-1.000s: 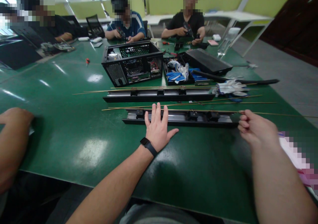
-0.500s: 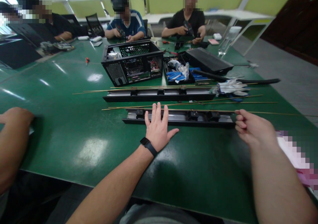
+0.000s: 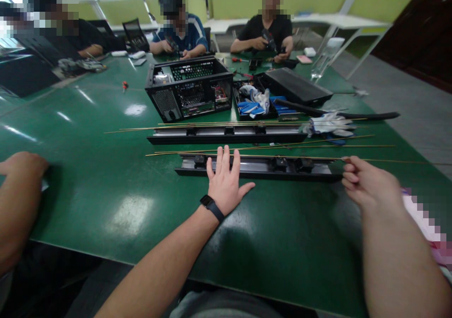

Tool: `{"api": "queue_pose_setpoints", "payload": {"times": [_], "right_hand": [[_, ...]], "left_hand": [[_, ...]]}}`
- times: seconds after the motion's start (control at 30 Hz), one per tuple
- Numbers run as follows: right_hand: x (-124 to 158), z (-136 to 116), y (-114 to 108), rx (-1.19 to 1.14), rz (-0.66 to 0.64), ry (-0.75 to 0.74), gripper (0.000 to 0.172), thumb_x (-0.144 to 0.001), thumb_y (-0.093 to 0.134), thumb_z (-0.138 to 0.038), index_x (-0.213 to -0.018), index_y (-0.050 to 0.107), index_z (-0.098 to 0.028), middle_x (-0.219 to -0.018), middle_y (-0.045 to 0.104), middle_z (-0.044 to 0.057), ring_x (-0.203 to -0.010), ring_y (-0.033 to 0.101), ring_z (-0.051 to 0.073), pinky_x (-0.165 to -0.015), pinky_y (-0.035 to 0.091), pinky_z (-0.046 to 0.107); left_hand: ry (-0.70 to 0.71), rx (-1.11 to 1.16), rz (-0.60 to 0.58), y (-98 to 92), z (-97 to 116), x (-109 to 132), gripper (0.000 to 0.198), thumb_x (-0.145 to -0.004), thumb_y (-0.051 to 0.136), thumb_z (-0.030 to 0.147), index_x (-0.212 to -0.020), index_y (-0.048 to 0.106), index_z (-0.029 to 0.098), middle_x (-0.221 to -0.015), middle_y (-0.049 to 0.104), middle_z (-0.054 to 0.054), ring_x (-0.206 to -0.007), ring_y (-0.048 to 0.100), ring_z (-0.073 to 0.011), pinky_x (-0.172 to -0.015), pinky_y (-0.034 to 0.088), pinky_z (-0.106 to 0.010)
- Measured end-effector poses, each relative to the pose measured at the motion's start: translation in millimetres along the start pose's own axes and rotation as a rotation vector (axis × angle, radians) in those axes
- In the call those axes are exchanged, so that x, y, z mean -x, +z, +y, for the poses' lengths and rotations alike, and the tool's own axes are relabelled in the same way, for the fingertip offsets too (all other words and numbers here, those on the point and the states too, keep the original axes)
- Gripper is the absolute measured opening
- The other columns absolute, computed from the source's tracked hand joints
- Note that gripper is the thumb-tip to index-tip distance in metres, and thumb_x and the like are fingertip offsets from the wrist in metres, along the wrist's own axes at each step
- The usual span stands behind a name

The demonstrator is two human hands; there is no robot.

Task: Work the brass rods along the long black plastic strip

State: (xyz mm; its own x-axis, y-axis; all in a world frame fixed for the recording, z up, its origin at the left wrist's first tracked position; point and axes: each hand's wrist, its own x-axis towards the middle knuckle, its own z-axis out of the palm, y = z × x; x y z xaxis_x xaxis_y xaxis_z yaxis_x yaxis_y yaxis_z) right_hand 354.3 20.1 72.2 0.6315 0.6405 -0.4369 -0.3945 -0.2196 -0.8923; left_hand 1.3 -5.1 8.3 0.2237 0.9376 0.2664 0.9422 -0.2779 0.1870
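My left hand [image 3: 226, 184], with a dark watch [image 3: 212, 208] on the wrist, lies flat with its fingers spread over the near black rail [image 3: 250, 173]. Black blocks [image 3: 278, 163] sit inside this rail's channel. To the right, my right hand [image 3: 370, 181] has thumb and index finger pinched on a thin brass rod [image 3: 399, 161] at the rail's right end. More thin brass rods [image 3: 169, 154] lie along the rail's back edge. Behind it, a second black rail [image 3: 212, 140] with similar blocks lies parallel, rods along it too.
An open computer case [image 3: 189, 90] stands behind the rails. Right of it are gloves [image 3: 256, 100], a black panel [image 3: 296, 86], a dark strip [image 3: 367, 116] and a clear bottle [image 3: 326, 57]. A neighbour's arm [image 3: 21, 191] rests at left. Several people sit around the green table [image 3: 88, 181].
My right hand has moved slightly right, away from the rail's end. One block in the near rail sits a little further right. My left hand stays in place.
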Motion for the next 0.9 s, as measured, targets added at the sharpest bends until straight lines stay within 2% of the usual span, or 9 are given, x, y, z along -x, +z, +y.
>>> {"api": "queue_pose_setpoints", "payload": {"times": [0.33,0.6,0.9], "right_hand": [[9,-7,4,-0.023,0.069,0.007,0.044,-0.129,0.056,-0.005,-0.088,0.063,-0.019,-0.071,0.048,-0.009,-0.037,0.035,0.000,-0.030,0.023,0.014],[3,-9,2,-0.040,0.131,-0.020,0.043,-0.128,0.058,-0.003,-0.089,0.056,-0.022,-0.073,0.048,-0.010,-0.038,0.035,0.001,-0.031,0.022,0.016],[-7,-6,-4,-0.030,0.156,-0.036,0.040,-0.125,0.062,-0.003,-0.090,0.056,-0.022,-0.076,0.050,-0.010,-0.040,0.035,0.001,-0.034,0.024,0.016]], "left_hand": [[0.003,0.003,0.001,-0.1,-1,0,0.113,-0.110,0.092,0.064,-0.200,0.040,0.020,-0.209,0.030,-0.029,-0.197,0.022,-0.0538,-0.155,0.026,-0.083],[-0.003,0.006,-0.019,-3.4,1,-1,0.113,-0.110,0.093,0.064,-0.199,0.041,0.018,-0.209,0.028,-0.030,-0.197,0.023,-0.0542,-0.155,0.028,-0.082],[-0.001,-0.009,-0.014,-3.4,1,-1,0.115,-0.108,0.095,0.066,-0.199,0.042,0.019,-0.209,0.029,-0.029,-0.197,0.025,-0.0533,-0.155,0.030,-0.080]]}}
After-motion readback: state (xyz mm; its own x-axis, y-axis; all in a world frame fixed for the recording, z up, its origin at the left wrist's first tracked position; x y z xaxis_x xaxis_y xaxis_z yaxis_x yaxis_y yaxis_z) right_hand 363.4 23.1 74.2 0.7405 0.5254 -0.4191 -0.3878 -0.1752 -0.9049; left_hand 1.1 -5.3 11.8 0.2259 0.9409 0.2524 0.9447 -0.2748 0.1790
